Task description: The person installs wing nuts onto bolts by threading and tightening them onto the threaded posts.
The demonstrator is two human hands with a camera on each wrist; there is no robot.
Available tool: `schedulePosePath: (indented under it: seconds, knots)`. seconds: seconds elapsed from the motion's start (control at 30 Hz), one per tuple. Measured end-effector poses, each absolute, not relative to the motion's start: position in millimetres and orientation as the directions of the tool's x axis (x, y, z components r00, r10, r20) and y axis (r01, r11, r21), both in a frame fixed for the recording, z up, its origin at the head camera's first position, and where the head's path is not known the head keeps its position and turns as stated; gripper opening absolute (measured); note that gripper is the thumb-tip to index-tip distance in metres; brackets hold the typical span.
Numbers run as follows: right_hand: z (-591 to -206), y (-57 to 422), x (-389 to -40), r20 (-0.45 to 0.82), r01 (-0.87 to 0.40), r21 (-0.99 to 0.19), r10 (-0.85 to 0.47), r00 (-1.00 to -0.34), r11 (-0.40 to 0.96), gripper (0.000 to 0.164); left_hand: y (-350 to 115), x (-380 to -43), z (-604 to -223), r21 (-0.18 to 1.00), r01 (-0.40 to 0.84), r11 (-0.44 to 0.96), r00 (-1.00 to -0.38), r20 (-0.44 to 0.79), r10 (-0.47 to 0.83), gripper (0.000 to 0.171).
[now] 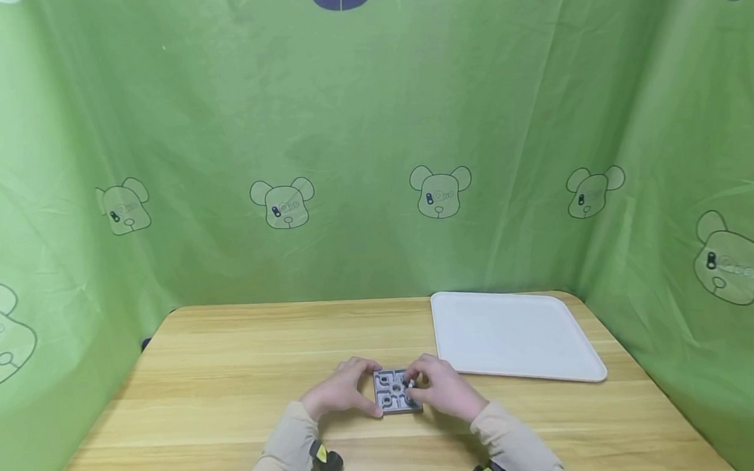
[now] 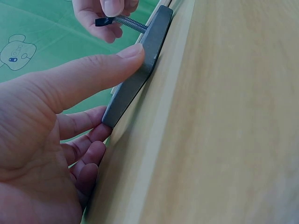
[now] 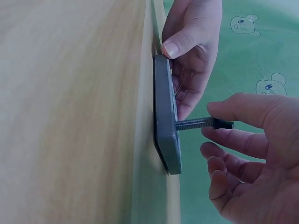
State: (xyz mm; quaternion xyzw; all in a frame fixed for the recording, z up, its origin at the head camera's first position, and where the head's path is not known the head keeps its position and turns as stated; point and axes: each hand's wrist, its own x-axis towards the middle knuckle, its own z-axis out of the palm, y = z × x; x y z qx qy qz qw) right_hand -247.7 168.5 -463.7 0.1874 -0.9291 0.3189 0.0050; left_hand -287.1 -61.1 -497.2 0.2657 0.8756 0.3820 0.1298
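Note:
A square grey plate [image 1: 395, 410] with round recesses and holes lies on the wooden table, in front of the person. My left hand [image 1: 340, 392] grips its left side, thumb on the near edge and fingers at the far one; the left wrist view shows the thumb against the plate's dark side [image 2: 147, 65]. Over the plate's right part, my right hand [image 1: 447, 388] pinches a threaded bolt [image 3: 194, 123] by its black end, between thumb and index finger. The bolt stands out from the plate's face, its lower end at a hole; how deep it sits is hidden.
A white tray [image 1: 510, 332] lies at the back right of the wooden table [image 1: 261, 348]. Green curtains [image 1: 357, 108] with bear drawings enclose the back and sides. Each wrist carries a black strapped device, the left one [image 1: 328, 462] close to the table top.

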Motion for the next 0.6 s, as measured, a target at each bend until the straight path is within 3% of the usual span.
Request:
schedulePosePath:
  seconds: [0.33, 0.6]
  knots:
    - [-465.3, 166.8, -248.1, 0.15, -0.38, -0.606, -0.369, -0.917, 0.699, 0.026, -61.0, -285.5, -494.8, 0.737, 0.369, 0.567, -0.825, -0.022, 0.565, 0.082]
    - [-466.7, 166.5, -247.7, 0.164, -0.412, -0.6, -0.398, -0.902, 0.686, 0.017, -61.3, -284.0, -493.4, 0.738, 0.364, 0.568, -0.827, -0.025, 0.562, 0.082]
